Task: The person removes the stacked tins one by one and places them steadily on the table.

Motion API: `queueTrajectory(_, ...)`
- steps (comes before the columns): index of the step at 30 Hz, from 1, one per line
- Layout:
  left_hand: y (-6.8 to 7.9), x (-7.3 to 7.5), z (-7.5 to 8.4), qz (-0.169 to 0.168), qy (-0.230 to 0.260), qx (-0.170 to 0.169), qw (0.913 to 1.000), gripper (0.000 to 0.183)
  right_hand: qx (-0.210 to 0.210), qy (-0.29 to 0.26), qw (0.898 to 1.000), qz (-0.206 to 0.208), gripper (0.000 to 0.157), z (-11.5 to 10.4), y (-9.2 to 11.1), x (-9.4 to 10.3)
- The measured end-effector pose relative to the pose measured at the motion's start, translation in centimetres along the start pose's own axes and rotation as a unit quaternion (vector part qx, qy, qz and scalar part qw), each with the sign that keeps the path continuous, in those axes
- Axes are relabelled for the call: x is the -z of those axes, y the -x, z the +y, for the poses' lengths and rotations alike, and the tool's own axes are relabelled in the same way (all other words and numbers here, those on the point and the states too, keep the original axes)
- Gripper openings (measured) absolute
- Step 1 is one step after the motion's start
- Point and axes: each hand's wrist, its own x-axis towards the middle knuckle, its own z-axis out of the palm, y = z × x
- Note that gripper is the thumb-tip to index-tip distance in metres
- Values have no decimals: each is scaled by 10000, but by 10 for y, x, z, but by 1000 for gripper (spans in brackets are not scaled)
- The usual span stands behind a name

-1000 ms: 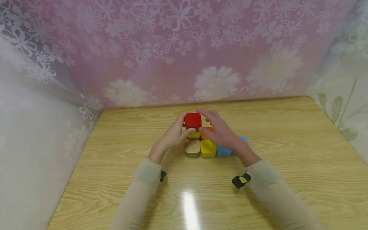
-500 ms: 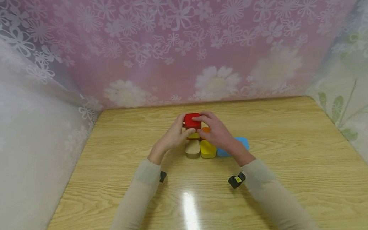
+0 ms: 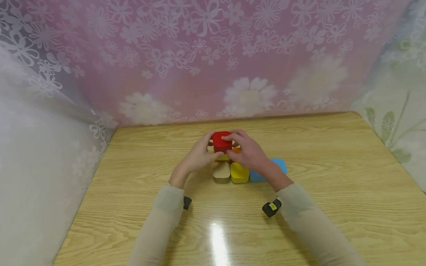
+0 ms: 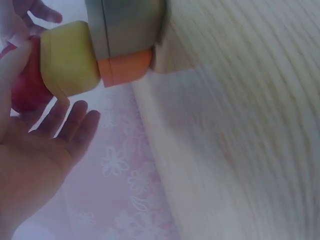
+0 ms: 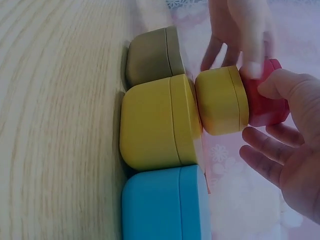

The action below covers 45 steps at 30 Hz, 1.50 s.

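A red lidded box (image 3: 221,148) with rounded corners sits on top of a yellow lidded box (image 5: 216,100). My left hand (image 3: 199,154) grips the red box from the left, thumb at the near side. On the right side my right hand (image 3: 249,152) holds the same box, with its index finger over the top and thumb in front. Beneath the raised yellow box, an orange box (image 4: 127,68) shows partly behind the front row. That row has a beige box (image 3: 221,172), another yellow box (image 3: 239,172) and blue boxes (image 3: 257,176), partly hidden by the right forearm.
The boxes stand on a wood-grain table (image 3: 154,244), toward its far edge. Behind it hangs a pink flowered curtain (image 3: 195,97), with pale flowered cloth (image 3: 48,161) at the left side. A black camera (image 3: 271,207) is on the right wrist.
My right hand has moved left and closed in, its index finger coming onto the red box's top. The left hand stays almost where it was, still on the red box.
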Motion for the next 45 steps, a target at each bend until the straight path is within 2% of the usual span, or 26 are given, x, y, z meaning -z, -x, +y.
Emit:
queueTrajectory(6,0,2,-11,-53,-2,45,10000,56,96,116,9999,-43,39,0,-1,-1)
queueTrajectory(12,2,3,-15,-202,82,-13,9998,55,170,64,9998,-24,37,0,-1,-2)
queueTrajectory(17,2,3,-13,-282,96,29,9996,56,48,0,10000,-18,37,-2,-1,-2)
queueTrajectory(25,0,2,-6,-413,-185,99,9989,54,-211,-101,9997,-36,36,-1,-2,-3)
queueTrajectory(45,-2,3,-2,-520,-442,81,9976,52,-319,-353,9988,-148,35,2,-4,-2)
